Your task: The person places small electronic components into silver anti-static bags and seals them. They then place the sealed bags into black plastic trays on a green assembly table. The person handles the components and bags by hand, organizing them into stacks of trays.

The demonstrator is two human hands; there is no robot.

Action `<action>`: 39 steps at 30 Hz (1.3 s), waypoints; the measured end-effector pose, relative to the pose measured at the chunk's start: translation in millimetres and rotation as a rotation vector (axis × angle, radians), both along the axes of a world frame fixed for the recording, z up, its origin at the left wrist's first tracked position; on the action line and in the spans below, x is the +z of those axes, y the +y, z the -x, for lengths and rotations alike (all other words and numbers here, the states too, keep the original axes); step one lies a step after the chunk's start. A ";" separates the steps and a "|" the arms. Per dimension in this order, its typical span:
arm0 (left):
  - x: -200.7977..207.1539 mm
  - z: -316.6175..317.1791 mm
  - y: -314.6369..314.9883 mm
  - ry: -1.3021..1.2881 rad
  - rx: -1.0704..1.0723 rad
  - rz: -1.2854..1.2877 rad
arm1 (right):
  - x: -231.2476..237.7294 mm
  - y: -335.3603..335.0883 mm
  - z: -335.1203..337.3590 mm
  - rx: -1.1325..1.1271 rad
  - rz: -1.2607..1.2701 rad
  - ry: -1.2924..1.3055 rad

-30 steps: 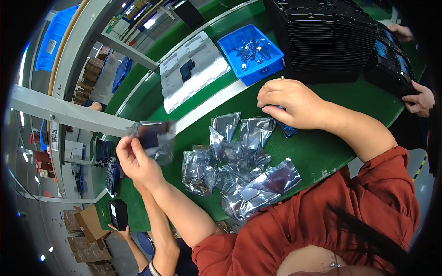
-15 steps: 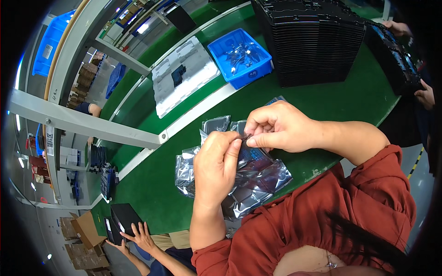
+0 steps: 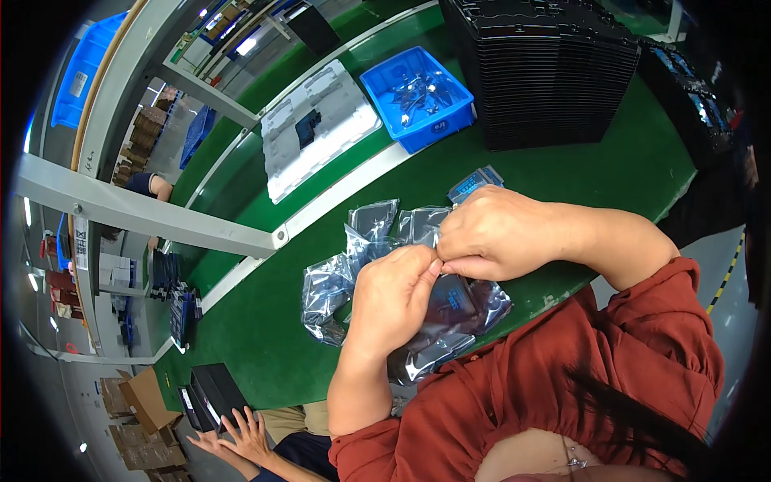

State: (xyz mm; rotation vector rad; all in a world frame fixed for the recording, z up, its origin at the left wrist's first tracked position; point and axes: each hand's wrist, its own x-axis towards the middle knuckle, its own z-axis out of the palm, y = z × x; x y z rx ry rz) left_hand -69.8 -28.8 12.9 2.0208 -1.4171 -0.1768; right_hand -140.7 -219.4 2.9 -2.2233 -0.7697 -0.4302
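My left hand (image 3: 393, 296) and my right hand (image 3: 496, 234) meet over the green table, fingers pinched together. Between them they grip the upper edge of a shiny dark antistatic bag (image 3: 448, 305), which hangs below the fingers and shows a flat dark piece with blue print inside. The pinched edge itself is mostly hidden by my fingers. Around and under my hands lie several more silvery bags, one at the left (image 3: 325, 289) and one behind (image 3: 373, 218). Past my right hand rests a small blue-printed packet (image 3: 475, 183).
A tall stack of black trays (image 3: 554, 88) stands at the far right. Beside it are a blue bin (image 3: 466, 112) with small bagged pieces and a white foam tray (image 3: 285, 173) with a dark part. A grey frame bar (image 3: 161, 210) crosses at left. A co-worker's hands (image 3: 245, 434) are near black boxes (image 3: 217, 394).
My hands have drawn together at the bag's edge, and my right hand has turned more knuckles-up. At lower left the co-worker's hands have come off the black box.
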 end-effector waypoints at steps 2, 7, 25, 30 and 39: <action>4.1 -2.2 1.4 0.123 -0.044 0.047 | -0.1 -1.1 -0.8 0.036 0.017 -0.115; 4.3 -7.2 4.8 0.294 -0.069 0.063 | 0.3 4.7 -0.4 0.028 0.128 -0.431; -5.0 -15.6 6.0 0.517 -0.069 0.053 | -5.5 19.4 10.9 0.019 0.212 -0.747; -18.1 -43.3 13.5 0.134 0.448 0.152 | 8.6 32.7 30.5 0.122 0.152 -0.938; -23.5 -50.4 18.3 0.417 0.269 0.650 | 6.2 -55.4 -76.6 -0.726 0.366 -0.704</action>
